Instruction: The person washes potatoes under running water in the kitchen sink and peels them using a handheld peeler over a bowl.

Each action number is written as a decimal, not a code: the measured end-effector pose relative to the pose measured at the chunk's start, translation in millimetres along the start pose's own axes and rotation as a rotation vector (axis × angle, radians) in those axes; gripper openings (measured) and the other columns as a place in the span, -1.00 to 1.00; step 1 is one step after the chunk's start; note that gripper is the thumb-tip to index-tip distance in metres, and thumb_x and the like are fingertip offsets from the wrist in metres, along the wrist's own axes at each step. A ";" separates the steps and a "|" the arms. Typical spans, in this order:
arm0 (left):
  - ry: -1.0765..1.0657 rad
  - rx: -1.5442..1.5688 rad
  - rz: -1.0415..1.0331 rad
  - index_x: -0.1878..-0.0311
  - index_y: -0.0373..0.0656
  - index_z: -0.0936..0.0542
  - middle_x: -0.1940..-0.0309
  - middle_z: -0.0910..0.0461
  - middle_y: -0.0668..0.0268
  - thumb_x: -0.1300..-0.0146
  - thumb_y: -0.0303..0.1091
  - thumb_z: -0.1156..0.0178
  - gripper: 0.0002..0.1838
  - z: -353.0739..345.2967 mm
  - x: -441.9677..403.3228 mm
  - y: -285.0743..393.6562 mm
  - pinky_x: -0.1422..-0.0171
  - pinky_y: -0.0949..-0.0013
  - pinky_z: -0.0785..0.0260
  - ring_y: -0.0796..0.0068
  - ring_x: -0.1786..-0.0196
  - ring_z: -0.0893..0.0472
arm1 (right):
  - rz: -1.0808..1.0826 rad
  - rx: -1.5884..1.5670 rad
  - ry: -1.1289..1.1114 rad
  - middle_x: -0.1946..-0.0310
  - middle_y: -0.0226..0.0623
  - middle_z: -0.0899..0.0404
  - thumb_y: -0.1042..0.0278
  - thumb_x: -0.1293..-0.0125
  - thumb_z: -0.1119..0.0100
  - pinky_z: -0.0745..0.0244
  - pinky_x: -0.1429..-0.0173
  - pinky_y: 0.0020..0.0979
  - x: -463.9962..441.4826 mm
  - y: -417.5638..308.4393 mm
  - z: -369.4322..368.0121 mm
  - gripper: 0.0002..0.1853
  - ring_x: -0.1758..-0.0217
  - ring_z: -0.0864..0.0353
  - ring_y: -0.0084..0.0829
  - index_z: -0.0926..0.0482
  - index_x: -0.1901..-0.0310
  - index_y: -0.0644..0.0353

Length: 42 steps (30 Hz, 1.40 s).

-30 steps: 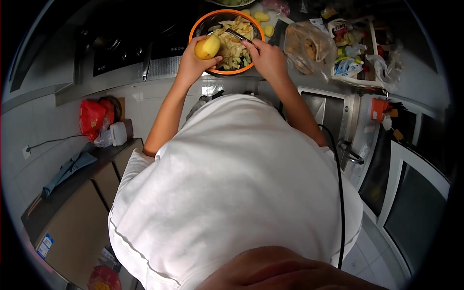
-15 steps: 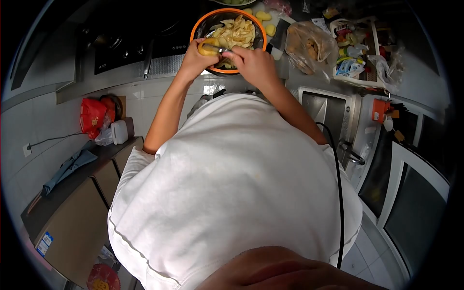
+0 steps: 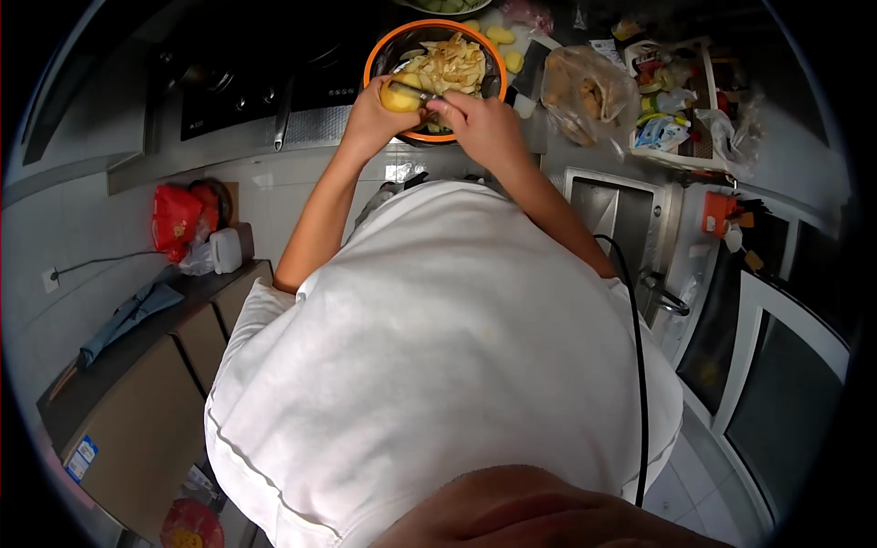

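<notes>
A yellow potato (image 3: 399, 97), largely bare of skin, is gripped in my left hand (image 3: 370, 121). My right hand (image 3: 486, 124) is closed around a peeler (image 3: 422, 93), whose metal head lies against the upper right side of the potato. Both hands are over the near part of a bowl with an orange rim (image 3: 503, 80). Inside the bowl is a heap of pale and brown peelings (image 3: 454, 62). Several peeled potatoes (image 3: 500, 35) lie just beyond the bowl on its right.
A clear plastic bag (image 3: 585, 91) with brown potatoes sits right of the bowl. Farther right is a white crate (image 3: 708, 100) of packets. The sink (image 3: 626, 205) is at my right, the black stove (image 3: 228, 105) at the left. A black cable (image 3: 639, 365) hangs along my shirt.
The peeler's head has shifted slightly along the potato, and the potato has turned a little in my left hand. The whole view has moved slightly.
</notes>
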<state>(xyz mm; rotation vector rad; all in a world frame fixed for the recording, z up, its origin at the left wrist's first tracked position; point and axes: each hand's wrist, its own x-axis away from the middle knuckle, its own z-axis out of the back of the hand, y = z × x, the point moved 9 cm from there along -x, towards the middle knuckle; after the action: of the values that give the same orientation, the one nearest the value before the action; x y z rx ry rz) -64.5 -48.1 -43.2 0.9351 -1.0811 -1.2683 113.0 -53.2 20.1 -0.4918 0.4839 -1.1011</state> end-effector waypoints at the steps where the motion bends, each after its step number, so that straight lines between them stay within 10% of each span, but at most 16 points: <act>1: -0.024 -0.033 0.002 -0.31 -0.36 -0.44 -0.06 -0.65 0.17 -0.05 -0.42 -0.60 -0.24 -1.3 4.2 2.4 -0.16 0.43 -0.57 0.48 -0.04 -0.67 | -0.047 0.091 0.054 0.60 -0.13 -0.61 -0.16 -0.49 -0.19 -0.52 0.40 -0.03 -5.6 15.6 1.2 -0.57 0.50 -0.64 0.05 -0.70 0.29 0.05; 36: -0.040 0.021 0.011 -0.13 -0.29 -0.39 0.13 -0.66 0.18 -0.06 -0.52 -0.52 -0.39 -3.0 9.1 -5.5 0.24 0.42 -0.62 0.51 0.21 -0.71 | -0.083 0.137 0.070 0.58 -0.11 -0.63 -0.22 -0.47 -0.17 -0.55 0.36 -0.01 -3.2 26.8 -3.3 -0.53 0.47 -0.66 0.05 -0.70 0.33 0.05; 42: 0.026 -0.111 -0.068 -0.27 -0.34 -0.42 -0.06 -0.65 0.10 0.01 -0.31 -0.66 -0.18 1.6 12.7 20.6 -0.13 0.34 -0.61 0.35 -0.08 -0.68 | -0.233 0.034 0.051 0.55 -0.09 -0.65 -0.20 -0.52 -0.14 -0.54 0.34 -0.02 1.0 70.9 9.9 -0.49 0.46 -0.64 0.06 -0.68 0.34 0.12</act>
<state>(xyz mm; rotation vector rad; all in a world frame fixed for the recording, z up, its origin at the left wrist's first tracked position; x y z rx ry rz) -60.9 -58.7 -21.7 0.9080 -0.9555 -1.3543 169.8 -26.6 -14.4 -0.5002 0.4592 -1.3460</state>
